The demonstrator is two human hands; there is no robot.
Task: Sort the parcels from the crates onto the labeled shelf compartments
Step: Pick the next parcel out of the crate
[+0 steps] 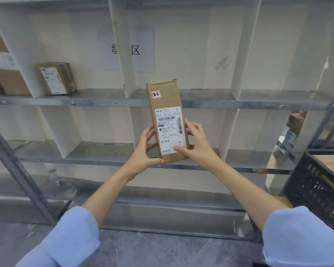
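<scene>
Holding tall brown cardboard parcel (pixel 167 120) upright w/ both hands, left hand (pixel 143 153) & right hand (pixel 198 147) fingers curled round its sides, in front of grey metal shelf (pixel 104 100).

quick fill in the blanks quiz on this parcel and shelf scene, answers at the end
1. The left hand and right hand grip the parcel, so the hands on it number ____.
2. The sticker near the parcel's top reads ____.
3. The crate at the right is ____ in colour.
4. The box on the upper shelf stands to the parcel's ____.

Missing words: two; 2-1; black; left.
</scene>
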